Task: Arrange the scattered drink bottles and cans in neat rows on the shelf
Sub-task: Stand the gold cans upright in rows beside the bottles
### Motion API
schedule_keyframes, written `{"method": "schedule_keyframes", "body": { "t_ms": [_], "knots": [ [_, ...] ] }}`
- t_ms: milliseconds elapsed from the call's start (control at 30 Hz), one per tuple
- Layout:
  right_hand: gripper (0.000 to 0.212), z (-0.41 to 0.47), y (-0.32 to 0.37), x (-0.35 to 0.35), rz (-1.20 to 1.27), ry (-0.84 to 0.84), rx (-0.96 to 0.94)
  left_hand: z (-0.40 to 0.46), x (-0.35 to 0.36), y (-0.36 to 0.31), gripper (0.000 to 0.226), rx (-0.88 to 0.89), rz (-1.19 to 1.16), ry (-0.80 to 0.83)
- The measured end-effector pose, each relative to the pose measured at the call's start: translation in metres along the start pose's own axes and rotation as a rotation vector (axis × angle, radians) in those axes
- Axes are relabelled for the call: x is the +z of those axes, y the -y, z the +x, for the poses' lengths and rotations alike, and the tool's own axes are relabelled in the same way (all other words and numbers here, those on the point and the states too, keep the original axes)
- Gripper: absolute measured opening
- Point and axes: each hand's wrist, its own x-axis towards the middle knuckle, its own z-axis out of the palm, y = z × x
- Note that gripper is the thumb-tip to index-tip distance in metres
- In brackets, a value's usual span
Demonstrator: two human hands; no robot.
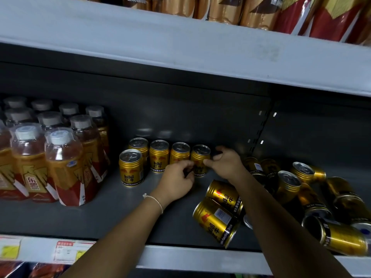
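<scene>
Five Red Bull cans (pixel 159 156) stood upright at the shelf (pixel 112 213) back, the fourth pinched between left hand (pixel 176 178) and right hand (pixel 225 162); fallen cans (pixel 218 221) toward the right remain unsorted.

Glossy gold metal cans (pixel 159 156), clear plastic bottles (pixel 64 167), matt grey metal shelf (pixel 124 213).

The grey shelf (pixel 124 209) carries capped amber drink bottles (pixel 64 167) in rows at the left, five gold cans (pixel 159 156) standing upright near the back, and more gold cans (pixel 217 221) lying tipped at the right.
</scene>
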Motion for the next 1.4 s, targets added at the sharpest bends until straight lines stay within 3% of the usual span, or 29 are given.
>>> {"method": "schedule_keyframes", "body": {
  "t_ms": [233,367,567,833,1067,1267,1400],
  "knots": [
    [0.042,-0.025,-0.008,-0.040,0.073,-0.090,-0.080,-0.007,0.002,-0.012,0.036,0.028,-0.013,0.047],
    [0.031,-0.044,-0.015,-0.061,-0.012,0.000,-0.088,-0.010,0.010,-0.023,0.034,0.053,-0.019,0.115],
    [0.062,-0.074,-0.017,-0.077,-0.344,0.382,-0.088,-0.012,0.020,-0.031,0.026,-0.011,0.040,0.238],
    [0.075,-0.084,-0.016,-0.068,-0.482,0.432,-0.078,-0.018,0.022,-0.038,0.031,-0.141,-0.079,0.310],
    [0.094,-0.077,-0.018,-0.055,-0.205,0.321,0.057,-0.020,0.015,-0.033,0.031,-0.224,-0.188,0.284],
    [0.072,-0.072,-0.002,-0.052,0.102,0.213,0.084,-0.016,-0.001,-0.028,0.019,-0.337,-0.404,0.074],
    [0.055,-0.076,0.020,-0.046,0.353,0.199,0.059,-0.017,-0.012,-0.037,0.033,-0.479,-0.707,0.145]
  ]
}}
